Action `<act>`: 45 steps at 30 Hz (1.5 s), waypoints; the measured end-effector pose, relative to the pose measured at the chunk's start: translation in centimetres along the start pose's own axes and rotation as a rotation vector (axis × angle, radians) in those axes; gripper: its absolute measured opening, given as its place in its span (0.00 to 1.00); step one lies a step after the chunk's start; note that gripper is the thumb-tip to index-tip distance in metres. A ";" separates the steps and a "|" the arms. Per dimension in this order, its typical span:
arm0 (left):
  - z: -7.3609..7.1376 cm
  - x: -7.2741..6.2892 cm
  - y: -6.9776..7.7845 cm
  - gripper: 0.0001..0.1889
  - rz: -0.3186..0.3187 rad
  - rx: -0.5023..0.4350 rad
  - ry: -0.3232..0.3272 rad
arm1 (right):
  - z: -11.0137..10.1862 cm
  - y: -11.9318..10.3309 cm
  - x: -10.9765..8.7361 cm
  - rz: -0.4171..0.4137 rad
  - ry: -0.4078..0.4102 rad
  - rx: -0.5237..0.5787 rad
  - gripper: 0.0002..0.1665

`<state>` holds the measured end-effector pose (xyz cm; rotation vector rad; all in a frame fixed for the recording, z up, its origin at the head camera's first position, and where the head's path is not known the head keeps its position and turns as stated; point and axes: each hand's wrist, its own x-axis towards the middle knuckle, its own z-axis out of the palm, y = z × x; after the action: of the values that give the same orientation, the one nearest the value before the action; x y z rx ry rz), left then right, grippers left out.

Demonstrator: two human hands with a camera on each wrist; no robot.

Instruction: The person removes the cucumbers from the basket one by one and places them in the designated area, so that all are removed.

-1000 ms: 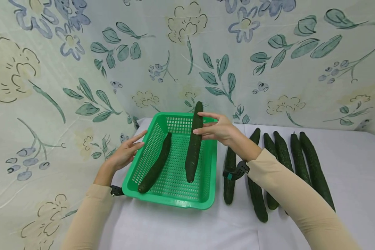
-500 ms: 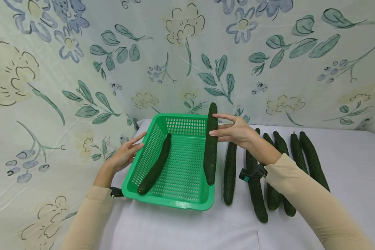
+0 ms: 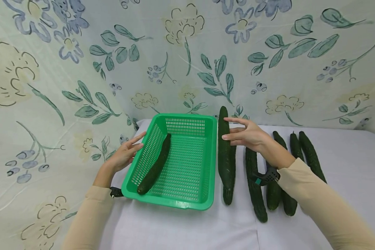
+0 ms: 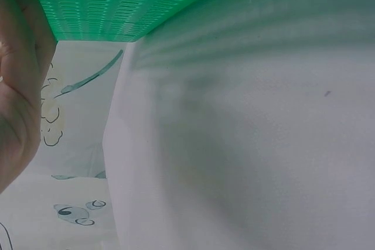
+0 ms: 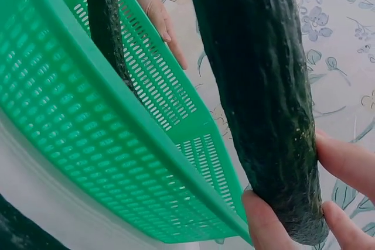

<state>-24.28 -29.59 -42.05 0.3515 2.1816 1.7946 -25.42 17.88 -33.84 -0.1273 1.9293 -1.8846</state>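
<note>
A dark green cucumber (image 3: 224,149) is held by my right hand (image 3: 245,133), just right of the green plastic basket (image 3: 214,166). Thumb and fingers pinch its upper part, as the right wrist view also shows. It overlaps another cucumber (image 3: 229,198) lying on the cloth. One more cucumber (image 3: 156,166) lies along the left side inside the basket. My left hand (image 3: 123,152) touches the basket's left rim with extended fingers. In the left wrist view, part of that hand (image 4: 17,86) shows beside the basket's slotted wall (image 4: 117,4).
Several cucumbers lie side by side on the white cloth (image 3: 181,227) to the right, among them a nearer one (image 3: 256,194) and a far-right one (image 3: 309,152); my right forearm passes over some. A floral curtain (image 3: 175,52) stands behind and on the left.
My right hand has carried the cucumber rightward from over the basket, across its right rim, to over the cucumber lying beside it. The left hand and basket have hardly moved.
</note>
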 end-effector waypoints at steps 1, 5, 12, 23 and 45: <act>0.0 0.0 0.0 0.30 -0.001 -0.001 -0.001 | -0.2 0.1 -0.1 0.001 0.001 -0.003 0.49; 0.0 0.0 0.0 0.30 0.003 -0.004 -0.003 | -1.0 0.5 -0.8 -0.002 -0.002 -0.010 0.50; 0.1 0.0 0.0 0.30 -0.003 -0.012 -0.001 | -2.8 1.4 -1.9 0.005 0.017 0.001 0.50; 0.0 0.0 0.0 0.30 -0.013 -0.008 0.003 | -5.5 2.5 -3.6 0.015 0.052 -0.021 0.51; 0.1 0.0 0.0 0.30 -0.009 -0.029 -0.003 | -12.0 5.7 -6.4 0.031 0.120 -0.132 0.48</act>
<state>-24.25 -29.46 -42.06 0.3376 2.1492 1.8177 -22.78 31.75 -38.11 -0.0239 2.1237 -1.7813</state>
